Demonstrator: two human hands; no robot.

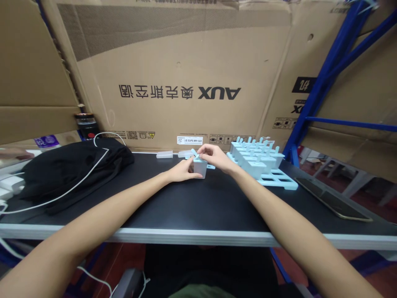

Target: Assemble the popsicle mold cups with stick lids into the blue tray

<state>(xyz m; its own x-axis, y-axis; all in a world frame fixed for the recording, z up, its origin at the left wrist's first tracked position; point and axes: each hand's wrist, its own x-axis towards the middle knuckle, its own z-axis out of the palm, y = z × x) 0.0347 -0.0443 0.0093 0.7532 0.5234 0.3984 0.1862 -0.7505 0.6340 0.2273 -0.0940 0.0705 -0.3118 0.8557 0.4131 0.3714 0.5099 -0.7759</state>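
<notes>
Above the middle of the black table, my left hand [182,170] is wrapped round a translucent popsicle mold [200,168], thumb low on its near side. The mold stands upright, with a light blue popsicle stick lid [195,154] at its top, its handle tilted. My right hand [214,156] pinches at this lid with thumb and fingertips. Behind the hands lie two clear mold pieces [164,155], and a light blue piece [211,167] shows partly beside the held mold. To the right, several molds with blue stick lids [259,155] sit in a light blue rack [279,180].
A phone [333,199] lies on the table [192,211] at the right. Black cloth [77,169] with a white cable [83,176] covers the left side, a dark jar [87,125] behind it. A large cardboard box [173,49] stands along the back, beside a blue metal frame [322,82].
</notes>
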